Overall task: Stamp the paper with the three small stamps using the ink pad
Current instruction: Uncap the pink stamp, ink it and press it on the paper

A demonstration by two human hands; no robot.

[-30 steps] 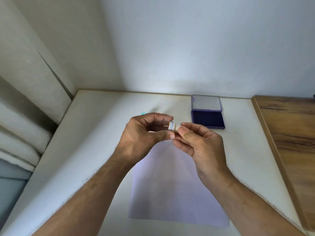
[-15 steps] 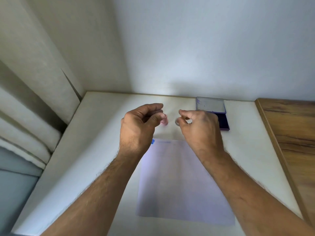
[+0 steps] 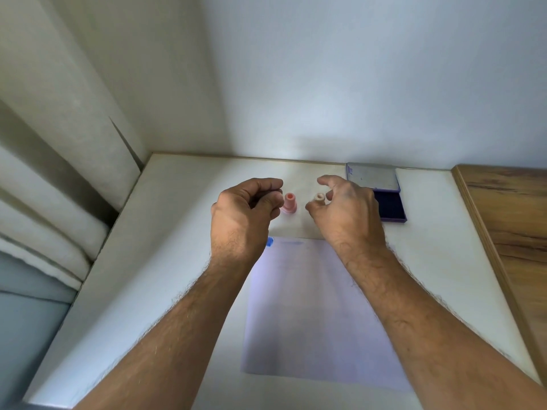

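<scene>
A small pink stamp (image 3: 289, 204) stands upright on the white table (image 3: 177, 232), just beyond the far edge of the paper (image 3: 319, 306). My left hand (image 3: 245, 211) sits right beside it with its fingers curled, holding nothing that shows. My right hand (image 3: 349, 211) loosely pinches a small beige stamp (image 3: 319, 197) between thumb and fingers; the stamp's lower part is hidden. The open ink pad (image 3: 390, 207), dark blue with its lid folded back, lies behind my right hand. A small blue thing (image 3: 269, 241) peeks out from under my left wrist at the paper's top-left corner.
The table ends at a white wall (image 3: 325, 84) at the back. A curtain (image 3: 59, 143) hangs on the left. A wooden surface (image 3: 509, 220) borders the table on the right.
Both hands held a stamp stack together over the paper, then parted and moved away from me. The pink stamp now stands on the table, and the beige one has come away in my right hand.
</scene>
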